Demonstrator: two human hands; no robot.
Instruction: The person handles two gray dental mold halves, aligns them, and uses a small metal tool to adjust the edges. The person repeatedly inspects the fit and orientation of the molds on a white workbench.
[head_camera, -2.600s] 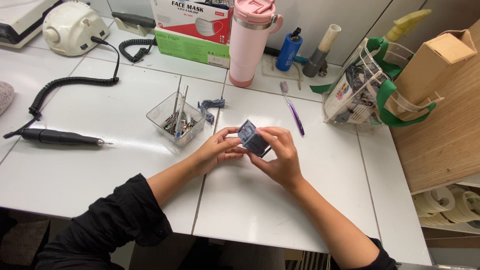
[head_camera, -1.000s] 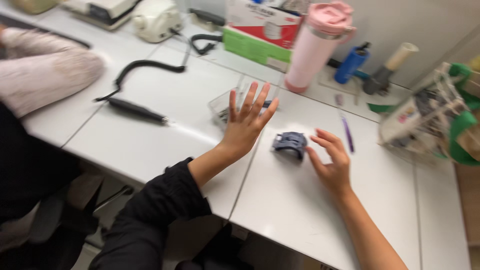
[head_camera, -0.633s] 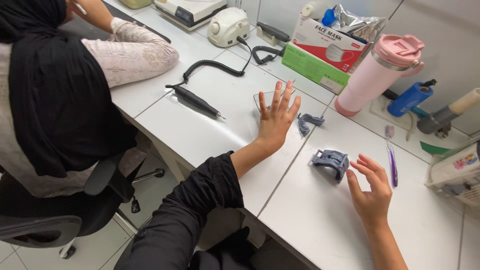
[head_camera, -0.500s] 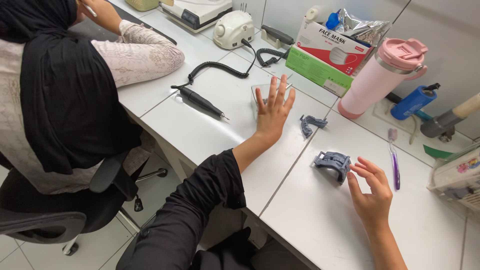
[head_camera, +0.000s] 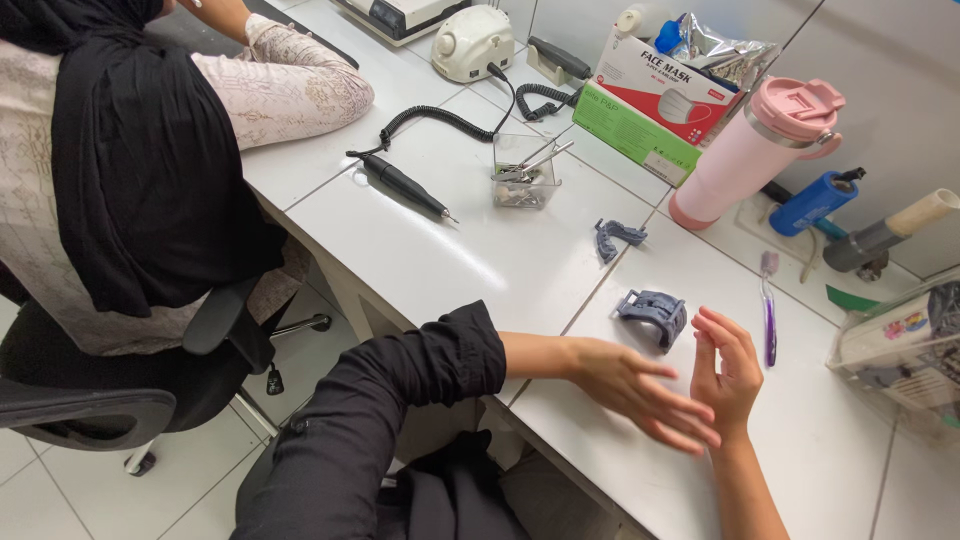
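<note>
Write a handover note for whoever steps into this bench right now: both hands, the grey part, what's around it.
Left hand: empty, fingers spread, blurred, low over the white table.
Right hand: empty, open, beside the left, just short of the grey dental model.
Grey dental model lies on the table, held by nobody. A smaller grey piece lies apart, nearer the clear tool box.
Purple toothbrush lies to the right, pink tumbler behind.
Another person sits at the left.
</note>
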